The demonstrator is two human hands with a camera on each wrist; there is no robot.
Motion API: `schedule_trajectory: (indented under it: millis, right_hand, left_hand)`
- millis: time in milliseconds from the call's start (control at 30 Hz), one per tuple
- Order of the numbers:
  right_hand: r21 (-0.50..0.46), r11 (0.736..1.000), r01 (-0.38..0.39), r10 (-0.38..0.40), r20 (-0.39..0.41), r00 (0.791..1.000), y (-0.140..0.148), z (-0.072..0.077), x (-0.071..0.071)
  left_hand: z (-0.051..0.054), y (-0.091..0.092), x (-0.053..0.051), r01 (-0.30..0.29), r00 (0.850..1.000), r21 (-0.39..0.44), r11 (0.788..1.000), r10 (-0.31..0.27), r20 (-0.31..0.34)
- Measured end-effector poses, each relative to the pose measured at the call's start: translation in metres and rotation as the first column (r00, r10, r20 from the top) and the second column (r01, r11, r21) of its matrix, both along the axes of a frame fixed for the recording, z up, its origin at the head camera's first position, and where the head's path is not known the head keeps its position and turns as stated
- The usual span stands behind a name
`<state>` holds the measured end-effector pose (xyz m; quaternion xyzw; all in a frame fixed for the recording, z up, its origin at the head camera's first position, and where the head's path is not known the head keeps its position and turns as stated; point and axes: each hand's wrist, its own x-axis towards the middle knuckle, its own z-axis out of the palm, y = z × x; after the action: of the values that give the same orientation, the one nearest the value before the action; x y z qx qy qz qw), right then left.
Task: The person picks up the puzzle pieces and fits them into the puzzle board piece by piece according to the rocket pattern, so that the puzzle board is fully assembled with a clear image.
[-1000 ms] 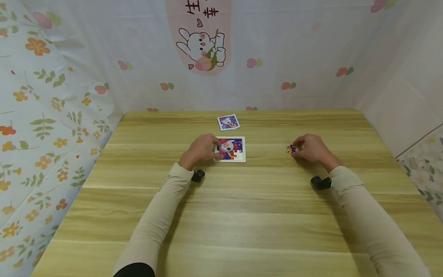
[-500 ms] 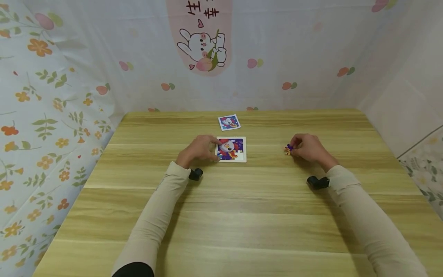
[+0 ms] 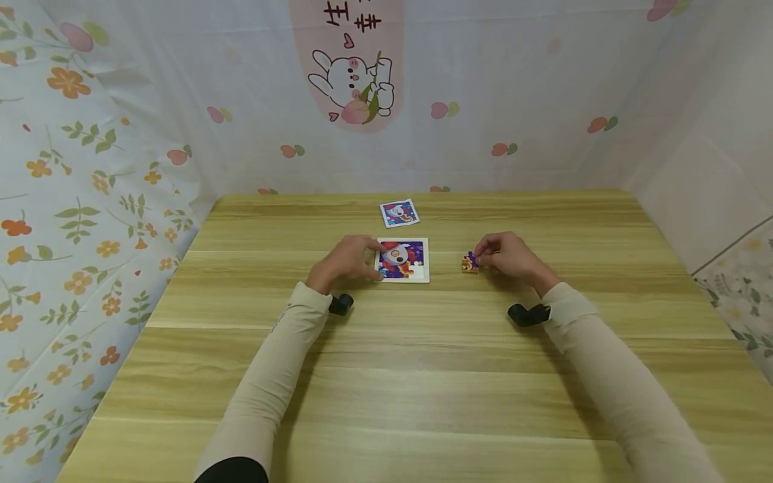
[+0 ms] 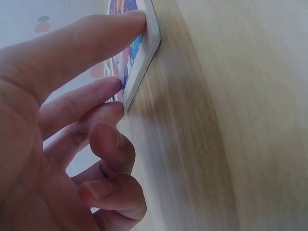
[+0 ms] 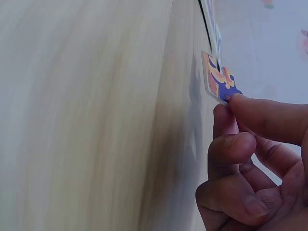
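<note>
A small jigsaw puzzle in a white tray (image 3: 425, 261) lies flat on the table, its lower right corner showing bare white. My left hand (image 3: 349, 260) holds the tray at its left side; in the left wrist view the thumb (image 4: 110, 30) presses on the rim and other fingertips touch the edge. To the right of the tray, my right hand (image 3: 510, 256) pinches a purple, orange and yellow puzzle piece (image 3: 469, 262) between thumb and fingertips. Up close in the right wrist view, this piece (image 5: 217, 79) is tilted above the wood, apart from the tray.
Behind the tray lies a picture card (image 3: 399, 213) with a similar picture. The wooden table (image 3: 398, 389) extends toward me and to both sides. A printed cloth (image 3: 483, 80) hangs along its back edge, and a flowered cloth (image 3: 84, 268) hangs at the left.
My right hand has carried the puzzle piece left toward the tray, and the piece has turned in the fingers on the way. My left hand has shifted only slightly at the tray.
</note>
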<state>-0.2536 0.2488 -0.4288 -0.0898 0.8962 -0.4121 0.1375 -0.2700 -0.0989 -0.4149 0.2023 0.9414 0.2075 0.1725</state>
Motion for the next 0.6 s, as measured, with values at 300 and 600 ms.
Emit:
schedule_trajectory:
  millis: [300, 600]
  right_hand:
    - [-0.039, 0.999, -0.031, 0.032, 0.018, 0.999, -0.033, -0.005, -0.007]
    - [-0.092, 0.994, -0.060, 0.065, 0.056, 0.996, -0.069, 0.000, -0.009]
  left_hand:
    - [-0.001, -0.001, 0.001, -0.002, 1.000, 0.002, 1.000, 0.002, -0.004]
    - [0.000, 0.000, 0.001, 0.001, 1.000, -0.008, 1.000, -0.001, -0.015]
